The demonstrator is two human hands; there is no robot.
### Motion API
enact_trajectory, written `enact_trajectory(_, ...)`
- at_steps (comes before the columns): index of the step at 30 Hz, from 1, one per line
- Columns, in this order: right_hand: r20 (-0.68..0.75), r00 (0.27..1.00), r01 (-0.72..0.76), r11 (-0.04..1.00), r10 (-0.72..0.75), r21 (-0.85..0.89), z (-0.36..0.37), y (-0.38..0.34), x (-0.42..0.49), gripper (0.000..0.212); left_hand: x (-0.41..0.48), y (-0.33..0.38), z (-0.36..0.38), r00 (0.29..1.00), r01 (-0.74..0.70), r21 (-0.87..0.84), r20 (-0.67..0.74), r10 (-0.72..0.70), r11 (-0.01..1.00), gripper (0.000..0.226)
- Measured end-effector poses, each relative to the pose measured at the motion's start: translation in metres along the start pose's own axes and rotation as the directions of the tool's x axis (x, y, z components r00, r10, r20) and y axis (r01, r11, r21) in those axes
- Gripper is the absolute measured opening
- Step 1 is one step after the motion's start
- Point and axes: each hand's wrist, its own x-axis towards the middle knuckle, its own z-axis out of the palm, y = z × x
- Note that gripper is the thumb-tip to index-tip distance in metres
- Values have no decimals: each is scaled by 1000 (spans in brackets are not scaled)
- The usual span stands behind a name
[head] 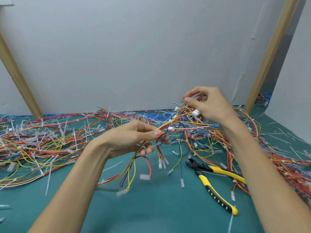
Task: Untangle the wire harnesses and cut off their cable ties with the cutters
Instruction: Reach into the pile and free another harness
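A big pile of wires [42, 140] lies on the left of the green mat [151, 207]. My left hand [131, 138] pinches one wire harness [165, 126] with thumb and fingers, and my right hand [208, 105], higher, pinches its other part. The cutters [204, 179] lie on the mat beside my right forearm.

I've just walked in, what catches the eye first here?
A sprawling tangle of red, yellow and orange wires covers the left and far side of the green mat. In the middle, the left hand and right hand pinch one harness stretched between them. Yellow-handled cutters lie untouched on the mat at lower right.
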Motion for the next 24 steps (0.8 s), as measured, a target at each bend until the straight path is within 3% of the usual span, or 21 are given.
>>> enact_trajectory(3,-33,998,-59,997,60,56,2,2,-3,6,0,-4,11,999,-35,-80,-40,32,996,25)
enact_trajectory(4,-76,992,-98,994,101,48,1,5,-5,14,0,-6,16,997,-44,-101,-65,38,994,20)
enact_trajectory(6,-285,949,-139,990,136,10,-4,11,-17,25,-3,-15,27,993,-51,-106,-116,39,993,15)
enact_trajectory(8,-544,834,-53,995,91,85,-10,4,-46,19,-8,-26,39,986,-52,-108,-160,34,993,11)
enact_trajectory(9,-593,804,19,993,55,118,-10,3,-66,15,-10,-31,45,983,-57,-122,-182,34,991,10)
enact_trajectory(11,-466,885,100,984,-20,148,0,3,-112,18,-16,-41,58,972,-85,-178,-231,43,980,7)
enact_trajectory(13,-107,994,-1,992,14,122,20,5,-149,21,-20,-48,71,958,-132,-267,-281,54,955,10)
enact_trajectory(15,209,966,-179,978,154,106,47,11,-165,14,-24,-52,81,933,-178,-300,-353,64,937,12)
enact_trajectory(16,298,931,-267,952,213,152,58,13,-168,17,-27,-54,85,915,-195,-279,-397,72,940,13)
enact_trajectory(20,311,924,-346,835,224,428,74,13,-168,14,-35,-58,91,839,-190,-152,-539,80,970,18)
enact_trajectory(24,276,922,-376,798,272,471,78,19,-172,25,-36,-58,93,818,-110,-104,-575,31,988,15)
